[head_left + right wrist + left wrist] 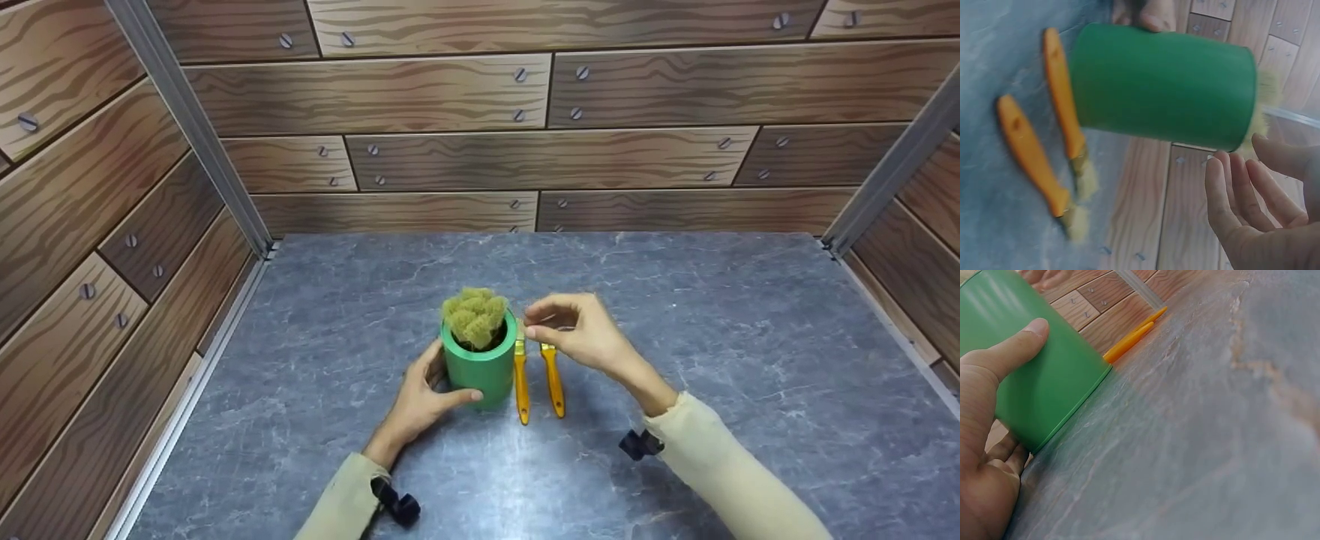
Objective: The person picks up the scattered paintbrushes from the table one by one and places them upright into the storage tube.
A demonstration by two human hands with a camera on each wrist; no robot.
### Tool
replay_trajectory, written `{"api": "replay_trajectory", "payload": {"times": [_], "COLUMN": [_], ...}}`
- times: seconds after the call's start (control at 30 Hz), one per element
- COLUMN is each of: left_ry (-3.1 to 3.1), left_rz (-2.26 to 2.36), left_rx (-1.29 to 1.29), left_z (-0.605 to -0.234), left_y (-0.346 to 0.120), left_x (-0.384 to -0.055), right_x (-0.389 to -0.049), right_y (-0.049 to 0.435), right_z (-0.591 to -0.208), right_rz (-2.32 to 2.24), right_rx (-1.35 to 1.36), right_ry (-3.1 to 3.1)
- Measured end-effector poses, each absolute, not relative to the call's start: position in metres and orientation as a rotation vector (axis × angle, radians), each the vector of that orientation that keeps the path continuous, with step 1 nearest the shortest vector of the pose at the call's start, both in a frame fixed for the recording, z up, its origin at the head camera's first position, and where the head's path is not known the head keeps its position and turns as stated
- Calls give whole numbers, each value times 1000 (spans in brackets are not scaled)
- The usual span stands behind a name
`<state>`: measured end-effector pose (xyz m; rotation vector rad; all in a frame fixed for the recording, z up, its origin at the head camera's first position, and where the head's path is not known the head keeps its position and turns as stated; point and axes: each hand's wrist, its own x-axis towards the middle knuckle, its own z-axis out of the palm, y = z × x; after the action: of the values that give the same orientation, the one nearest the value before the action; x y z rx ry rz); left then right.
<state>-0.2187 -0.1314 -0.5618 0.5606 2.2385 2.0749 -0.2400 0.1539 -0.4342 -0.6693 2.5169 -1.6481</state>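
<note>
A green cylindrical pot stands upright, with several yellow-green bristly tufts sticking out of its top. My left hand grips it from the left, thumb across the front and the other fingers round the far side. To the right of the pot lie two paintbrushes with orange handles, one paintbrush close beside it and the other paintbrush a little farther right. Loosely bent and holding nothing, the fingers of my right hand hover near the pot's rim, above the bristle ends of the two paintbrushes.
The pot and brushes are on a grey marbled table. Wood-patterned walls enclose it at the back and both sides, with metal posts in the corners. A black wrist mount is on each sleeve.
</note>
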Motion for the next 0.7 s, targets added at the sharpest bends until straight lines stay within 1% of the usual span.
{"api": "replay_trajectory", "payload": {"times": [0.4, 0.7], "left_ry": [2233, 2221], "left_rz": [2084, 2073], "left_rx": [554, 554], "left_z": [-560, -561], "left_y": [-132, -132], "left_x": [-217, -218], "right_x": [-246, -247], "right_y": [166, 171], "right_z": [-468, -488], "right_rz": [-1444, -1298], "right_rx": [-602, -445], "right_ry": [2683, 2716]}}
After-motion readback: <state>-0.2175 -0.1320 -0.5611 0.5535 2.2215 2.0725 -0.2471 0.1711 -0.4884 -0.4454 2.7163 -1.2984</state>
